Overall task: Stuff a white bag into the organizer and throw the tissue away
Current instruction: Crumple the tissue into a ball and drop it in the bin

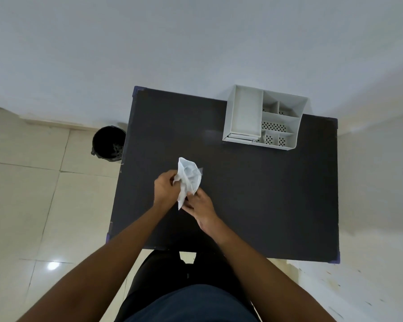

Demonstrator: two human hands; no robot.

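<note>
A crumpled white bag is held up over the middle of the dark table. My left hand grips its left side and my right hand pinches its lower end. I cannot pick out a separate tissue from the bag. The white organizer, with one tall slot on the left and several small perforated compartments on the right, stands at the table's far right edge, well apart from both hands.
A black bin with a dark liner stands on the tiled floor just off the table's far left corner. A white wall runs behind the table. My legs are under the table's near edge.
</note>
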